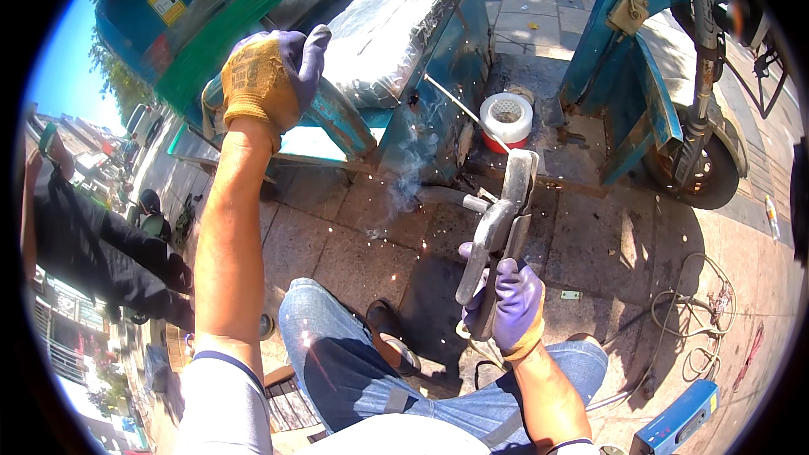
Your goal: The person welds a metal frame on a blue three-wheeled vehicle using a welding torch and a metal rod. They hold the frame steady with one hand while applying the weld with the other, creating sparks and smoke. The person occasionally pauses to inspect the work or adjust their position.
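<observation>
My right hand (516, 307), in a purple and yellow glove, is closed round the handle of a grey metal welding electrode holder (497, 227). A thin pale electrode (459, 105) sticks out of its jaws toward the blue metal side of a three-wheeled vehicle (447, 109). Beside the electrode's far end is a dark scorched spot (413, 99) with smoke and scattered sparks below. My left hand (274, 76), gloved alike, is curled at a rusty blue metal rail (341, 122) and appears to hold it; its fingertips are hidden. A blurred green-edged panel (194, 42) passes behind that hand.
A white roll with a red base (506, 118) sits on the vehicle's floor. A plastic-wrapped seat (396, 25) lies above the blue side. At right are a front wheel (704, 173), a coiled cable (695, 320) and a blue box (678, 421). A dark-clothed person (101, 236) is at left.
</observation>
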`<act>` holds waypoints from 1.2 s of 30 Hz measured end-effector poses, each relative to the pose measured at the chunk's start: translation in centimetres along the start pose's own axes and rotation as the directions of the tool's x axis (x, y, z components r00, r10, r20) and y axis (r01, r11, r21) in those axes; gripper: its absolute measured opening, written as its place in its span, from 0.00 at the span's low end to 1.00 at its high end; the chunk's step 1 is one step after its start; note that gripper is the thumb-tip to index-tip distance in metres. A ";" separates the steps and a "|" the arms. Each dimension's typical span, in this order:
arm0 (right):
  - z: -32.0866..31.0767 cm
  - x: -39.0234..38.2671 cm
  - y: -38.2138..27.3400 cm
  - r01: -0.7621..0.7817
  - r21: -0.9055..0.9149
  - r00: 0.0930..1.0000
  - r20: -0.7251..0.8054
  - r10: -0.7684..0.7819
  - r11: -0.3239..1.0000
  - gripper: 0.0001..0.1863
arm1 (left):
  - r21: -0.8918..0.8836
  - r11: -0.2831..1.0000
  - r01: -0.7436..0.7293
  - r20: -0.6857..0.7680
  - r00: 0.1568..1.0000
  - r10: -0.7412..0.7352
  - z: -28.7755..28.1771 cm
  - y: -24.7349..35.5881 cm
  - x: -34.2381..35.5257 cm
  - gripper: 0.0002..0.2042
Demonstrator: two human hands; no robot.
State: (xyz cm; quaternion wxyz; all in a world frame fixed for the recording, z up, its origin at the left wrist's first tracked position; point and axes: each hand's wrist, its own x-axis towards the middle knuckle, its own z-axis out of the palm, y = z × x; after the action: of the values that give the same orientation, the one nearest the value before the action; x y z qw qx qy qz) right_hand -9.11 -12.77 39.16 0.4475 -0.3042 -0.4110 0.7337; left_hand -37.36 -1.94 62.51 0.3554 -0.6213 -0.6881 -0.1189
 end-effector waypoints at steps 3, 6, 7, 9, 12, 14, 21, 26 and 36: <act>-0.4 0.2 1.2 0.040 -0.047 0.999 -0.015 -0.041 0.998 0.28 | 0.006 1.000 -0.017 -0.023 1.000 0.017 0.1 0.1 0.0 0.26; -0.6 0.2 1.9 0.066 -0.102 0.998 -0.015 -0.068 0.993 0.22 | -0.005 1.000 0.006 0.011 1.000 -0.006 -0.4 0.4 0.0 0.25; -0.4 0.2 1.5 0.009 -0.069 0.999 -0.030 -0.011 0.998 0.21 | -0.001 1.000 0.011 0.011 1.000 -0.011 -0.3 0.4 0.0 0.25; 0.0 0.2 0.9 -0.071 -0.048 0.996 -0.055 0.069 0.996 0.20 | 0.006 1.000 0.020 0.010 1.000 -0.020 0.0 0.3 -0.1 0.24; 0.2 0.2 0.7 -0.104 -0.050 0.993 -0.065 0.101 0.993 0.23 | 0.022 1.000 -0.015 -0.028 0.999 0.016 0.1 0.1 -0.1 0.23; 0.3 0.1 0.9 -0.091 -0.014 0.995 -0.049 0.091 0.996 0.26 | 0.014 1.000 0.000 -0.008 1.000 0.000 0.0 0.2 -0.1 0.23; 0.4 0.3 1.3 -0.115 -0.046 0.992 -0.055 0.112 0.992 0.33 | -0.001 1.000 0.005 0.016 1.000 -0.005 0.0 0.1 0.1 0.24; 0.4 0.5 1.5 -0.108 -0.049 0.993 -0.047 0.106 0.993 0.33 | 0.002 1.000 -0.021 -0.042 0.999 0.021 0.3 0.0 0.0 0.25; 0.2 0.3 0.1 0.025 0.214 1.000 -0.016 -0.022 0.977 0.40 | -0.001 1.000 -0.001 -0.010 1.000 0.001 0.1 0.2 0.1 0.26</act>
State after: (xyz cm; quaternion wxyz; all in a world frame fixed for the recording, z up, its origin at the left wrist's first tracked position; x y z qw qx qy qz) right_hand -9.46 -12.62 39.12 0.4889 -0.2545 -0.3302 0.7662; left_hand -37.19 -1.76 62.39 0.3586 -0.6211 -0.6861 -0.1221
